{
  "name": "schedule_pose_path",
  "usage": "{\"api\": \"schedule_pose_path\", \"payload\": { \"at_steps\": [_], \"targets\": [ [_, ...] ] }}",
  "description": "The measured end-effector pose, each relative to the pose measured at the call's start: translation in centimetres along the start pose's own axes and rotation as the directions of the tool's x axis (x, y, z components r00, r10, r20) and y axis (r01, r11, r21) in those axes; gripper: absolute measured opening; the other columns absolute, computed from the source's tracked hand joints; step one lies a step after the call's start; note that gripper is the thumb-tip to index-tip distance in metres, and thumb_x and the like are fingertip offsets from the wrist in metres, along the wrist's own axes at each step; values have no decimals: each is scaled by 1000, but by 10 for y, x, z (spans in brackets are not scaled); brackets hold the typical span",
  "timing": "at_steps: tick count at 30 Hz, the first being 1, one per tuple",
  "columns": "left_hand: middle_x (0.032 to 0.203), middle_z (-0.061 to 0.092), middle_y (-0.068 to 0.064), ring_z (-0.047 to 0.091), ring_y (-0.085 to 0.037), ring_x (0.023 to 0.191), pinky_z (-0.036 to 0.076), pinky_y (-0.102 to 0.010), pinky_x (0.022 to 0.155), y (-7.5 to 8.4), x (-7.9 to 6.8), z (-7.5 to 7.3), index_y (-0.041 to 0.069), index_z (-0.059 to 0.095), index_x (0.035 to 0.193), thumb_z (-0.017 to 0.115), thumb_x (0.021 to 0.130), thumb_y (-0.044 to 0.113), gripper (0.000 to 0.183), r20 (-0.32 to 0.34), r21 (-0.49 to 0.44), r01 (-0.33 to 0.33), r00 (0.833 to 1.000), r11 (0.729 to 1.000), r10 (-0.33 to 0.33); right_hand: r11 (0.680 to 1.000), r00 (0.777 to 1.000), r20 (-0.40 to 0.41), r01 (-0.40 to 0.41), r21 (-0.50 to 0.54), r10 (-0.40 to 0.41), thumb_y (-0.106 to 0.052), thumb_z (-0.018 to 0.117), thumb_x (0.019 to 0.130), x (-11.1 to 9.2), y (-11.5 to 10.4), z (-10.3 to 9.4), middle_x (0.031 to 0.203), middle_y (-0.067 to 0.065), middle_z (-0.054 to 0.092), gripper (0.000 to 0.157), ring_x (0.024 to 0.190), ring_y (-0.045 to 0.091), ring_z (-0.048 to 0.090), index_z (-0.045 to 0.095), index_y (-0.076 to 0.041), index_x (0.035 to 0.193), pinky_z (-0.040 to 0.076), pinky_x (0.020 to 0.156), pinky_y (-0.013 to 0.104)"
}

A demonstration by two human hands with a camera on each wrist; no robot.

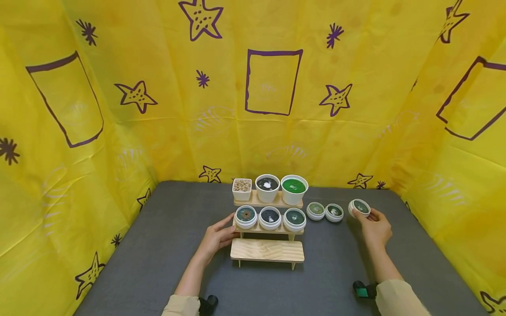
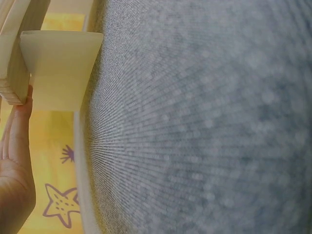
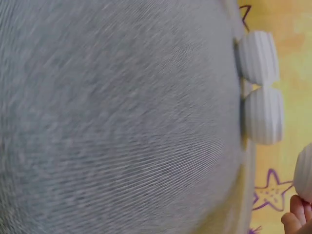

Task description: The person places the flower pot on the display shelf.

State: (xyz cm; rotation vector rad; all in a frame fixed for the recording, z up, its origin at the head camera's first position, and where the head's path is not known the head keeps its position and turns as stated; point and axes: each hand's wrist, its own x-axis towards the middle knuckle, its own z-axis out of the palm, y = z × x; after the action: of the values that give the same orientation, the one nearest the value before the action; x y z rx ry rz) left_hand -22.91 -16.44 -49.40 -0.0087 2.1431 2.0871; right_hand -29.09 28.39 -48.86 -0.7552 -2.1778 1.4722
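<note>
In the head view my right hand (image 1: pixel 376 228) pinches a small white round pot (image 1: pixel 360 208) with a glossy dark green filling, raised above the table. The right wrist view shows its ribbed white side (image 3: pixel 304 173) above the fingertips (image 3: pixel 295 202). My left hand (image 1: pixel 215 237) touches the left end of a wooden stand's middle shelf (image 1: pixel 258 229), fingers fairly straight. In the left wrist view a fingertip (image 2: pixel 24 100) meets the plank's end (image 2: pixel 17 90). On that shelf sit three round pots, including a blue-green one with a brown centre (image 1: pixel 246 216).
Right of the stand, two small green-filled pots (image 1: pixel 316 210) (image 1: pixel 334 212) stand side by side on the grey table (image 1: pixel 178 202). The back shelf (image 1: pixel 253 202) bears a square cup of pale bits (image 1: pixel 242 188) and two larger pots. A bare wooden front shelf (image 1: pixel 267 250) stands nearest. Yellow patterned cloth (image 1: pixel 174 145) encloses the table.
</note>
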Motion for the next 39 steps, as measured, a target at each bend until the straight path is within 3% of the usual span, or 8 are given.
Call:
{"api": "schedule_pose_path", "payload": {
  "at_steps": [5,12,20,27,39],
  "targets": [
    [133,61,-26,70,-28,109,57,-38,93,0,1,0,15,42,151,62,96,23,59,-14,-5,8,1000,1000,-8,999,1000,19,24,37,-25,-44,82,77,-4,-13,0,126,15,66,71,70,-21,48,60,-5,134,43,63,-1],
    [134,61,-26,70,-28,109,57,-39,93,0,1,1,15,42,151,61,96,22,59,-15,-4,10,1000,1000,-10,992,998,14,62,107,-64,-43,84,75,-13,-36,-2,110,-4,68,70,76,-19,54,63,-9,132,45,68,0],
    [136,59,-27,69,-29,112,56,-40,95,3,-1,-1,15,40,152,60,97,22,59,1,-5,9,1000,1000,-9,949,992,35,102,298,-117,-28,88,74,-32,-64,0,91,-25,63,65,82,-11,61,64,-8,130,49,70,2],
    [138,58,-27,69,-29,113,56,-40,95,3,-2,-1,15,38,153,59,98,21,59,9,-12,8,1000,1000,-8,882,981,62,137,452,-184,-12,87,73,-49,-80,2,89,-22,68,60,84,-5,65,64,-2,128,51,71,4],
    [137,57,-27,71,-23,107,57,-35,92,2,-1,0,14,39,152,60,98,22,59,8,-7,-1,1000,1000,1,828,957,79,198,524,-279,-5,85,74,-75,-104,4,95,-14,70,53,88,0,67,66,-1,123,52,76,6]
  ]
}}
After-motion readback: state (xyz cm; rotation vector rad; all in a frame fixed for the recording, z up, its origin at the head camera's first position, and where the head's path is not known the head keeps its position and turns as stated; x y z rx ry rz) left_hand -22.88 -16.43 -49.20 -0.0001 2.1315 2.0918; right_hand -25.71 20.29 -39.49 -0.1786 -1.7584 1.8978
